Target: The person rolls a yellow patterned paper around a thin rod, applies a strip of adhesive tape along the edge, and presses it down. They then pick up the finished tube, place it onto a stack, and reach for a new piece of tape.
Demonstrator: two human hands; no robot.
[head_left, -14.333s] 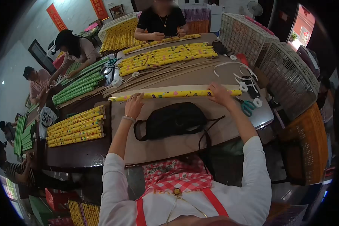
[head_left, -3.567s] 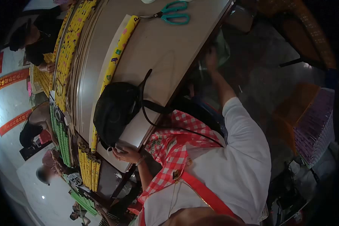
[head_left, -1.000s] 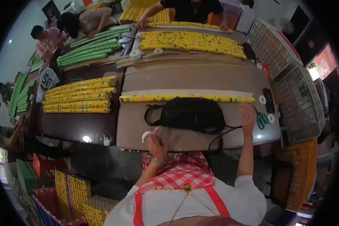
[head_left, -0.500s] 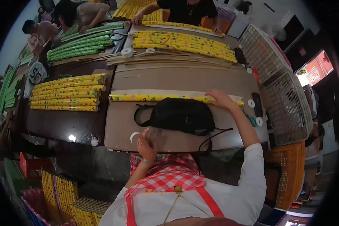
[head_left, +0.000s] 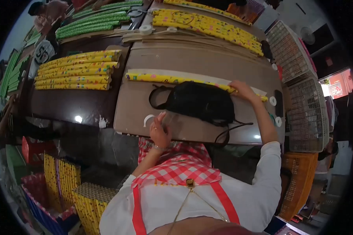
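The person in the red checked apron leans over the bench (head_left: 196, 58). A long yellow patterned roll (head_left: 172, 79) lies across the bench on a strip of white paper (head_left: 208, 74), just behind a black bag (head_left: 200, 101) that touches or nearly touches it.

The right hand (head_left: 242, 89) lies on the roll near its right end. The fingers are stretched along it, pressing down rather than gripping. The left hand (head_left: 160, 132) is raised at the near edge, just beside a white tape ring (head_left: 148, 119). Something pale and clear seems to hang by its fingers, but I cannot tell whether they pinch it or are loose.

By the right edge are two more tape rings (head_left: 273, 101), a dark phone (head_left: 279, 102) and plastic baskets (head_left: 306, 113). A stack of finished yellow rolls (head_left: 76, 70) sits to the left, with green rolls (head_left: 92, 25) beyond it.

To my eye only one palm holds the roll shut, and at one end. If that pressure slips, the paper could spring loose or the roll could creep against the bag. The bag's strap (head_left: 227, 133) trails over the near edge, so a sleeve could snag it and drag the bag into the roll. The tape ring sits close to the edge and a nudge could knock it to the floor.
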